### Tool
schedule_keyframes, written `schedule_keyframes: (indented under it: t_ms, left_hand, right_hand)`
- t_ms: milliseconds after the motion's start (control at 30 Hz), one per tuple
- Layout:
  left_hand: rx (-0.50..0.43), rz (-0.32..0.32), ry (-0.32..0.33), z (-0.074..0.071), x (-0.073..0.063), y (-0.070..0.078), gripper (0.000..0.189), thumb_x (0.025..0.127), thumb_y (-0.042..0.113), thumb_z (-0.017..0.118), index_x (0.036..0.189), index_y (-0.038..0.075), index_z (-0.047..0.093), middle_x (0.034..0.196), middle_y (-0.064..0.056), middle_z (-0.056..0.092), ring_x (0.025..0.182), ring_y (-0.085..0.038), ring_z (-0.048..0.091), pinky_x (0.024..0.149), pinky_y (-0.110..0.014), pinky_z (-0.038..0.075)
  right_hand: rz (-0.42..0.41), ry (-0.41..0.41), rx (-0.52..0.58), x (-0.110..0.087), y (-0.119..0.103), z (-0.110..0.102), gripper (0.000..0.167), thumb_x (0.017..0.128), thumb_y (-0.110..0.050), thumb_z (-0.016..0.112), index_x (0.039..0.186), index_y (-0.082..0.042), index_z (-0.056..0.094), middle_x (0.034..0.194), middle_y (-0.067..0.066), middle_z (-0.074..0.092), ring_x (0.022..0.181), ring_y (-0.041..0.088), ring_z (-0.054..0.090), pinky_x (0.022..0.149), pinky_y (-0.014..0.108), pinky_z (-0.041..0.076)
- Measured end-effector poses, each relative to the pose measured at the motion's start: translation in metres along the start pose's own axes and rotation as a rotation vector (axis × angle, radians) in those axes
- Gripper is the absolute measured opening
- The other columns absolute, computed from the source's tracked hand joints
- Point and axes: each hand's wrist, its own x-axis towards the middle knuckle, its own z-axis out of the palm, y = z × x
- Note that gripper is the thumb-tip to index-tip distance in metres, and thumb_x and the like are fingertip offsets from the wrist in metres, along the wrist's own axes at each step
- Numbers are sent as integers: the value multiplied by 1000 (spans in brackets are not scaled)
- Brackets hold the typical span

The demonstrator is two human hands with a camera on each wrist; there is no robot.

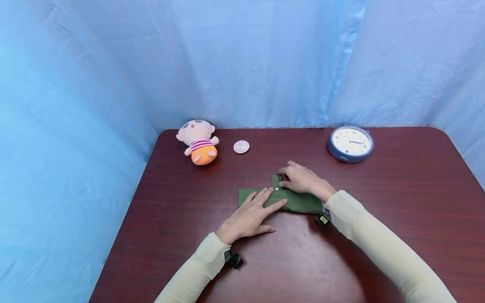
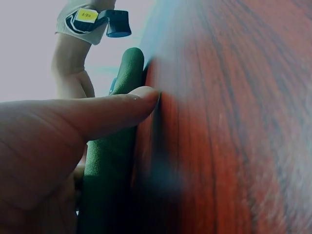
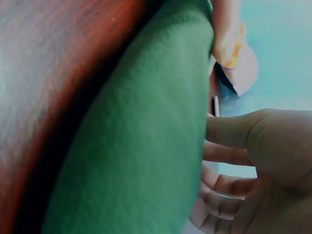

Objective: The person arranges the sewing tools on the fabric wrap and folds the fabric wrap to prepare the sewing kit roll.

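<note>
A folded green fabric pouch (image 1: 303, 203) lies on the table, with a narrow snap tab (image 1: 277, 180) standing out from its far edge. A metal snap shows on the tab and another on the pouch body. My left hand (image 1: 248, 214) rests spread on the pouch's left part, thumb extended along its near edge. At the tab's right side is my right hand (image 1: 301, 179), fingers loosely bent, with thumb and forefinger tips apart beside the tab. The right wrist view shows its fingers (image 3: 226, 187) beyond the pouch, their tips partly hidden by the fabric.
On the dark red wooden table (image 1: 170, 244), a plush toy (image 1: 201, 145) lies at the back left, beside a small white disc (image 1: 241, 147). A round blue clock (image 1: 350, 144) stands at the back right. Blue curtains (image 1: 246, 63) hang behind and at both sides.
</note>
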Motion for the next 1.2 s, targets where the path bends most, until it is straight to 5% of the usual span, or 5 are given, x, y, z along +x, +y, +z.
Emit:
schedule_keyframes:
  t_ms: [267,433,800,1200]
  left_hand:
    - [-14,9,25,1,1,-1,82,91,51,69,159,34,26,164,-17,27,153,-31,30,121,-52,34]
    - [-12,20,42,3,2,-2,82,90,52,70,159,34,28,160,-18,30,151,-31,34,119,-52,36]
    - [-4,29,57,4,1,-4,83,89,55,69,158,34,29,161,-14,31,150,-33,35,118,-54,35]
    - [-35,11,42,4,0,-5,83,88,56,70,158,36,29,161,-15,31,151,-44,28,120,-55,32]
  right_hand:
    - [-31,65,196,3,0,0,16,89,-10,74,100,-6,63,91,9,65,80,18,59,73,35,48]
    - [-81,78,292,-5,-1,-4,8,91,-5,70,97,-9,66,90,7,74,82,17,69,72,32,53]
    - [-189,106,226,-21,-9,-4,10,93,-6,68,95,-11,76,89,1,77,79,9,68,69,26,51]
    - [-326,124,104,-32,-12,-2,11,92,-7,69,97,-11,77,95,2,77,88,15,73,77,34,58]
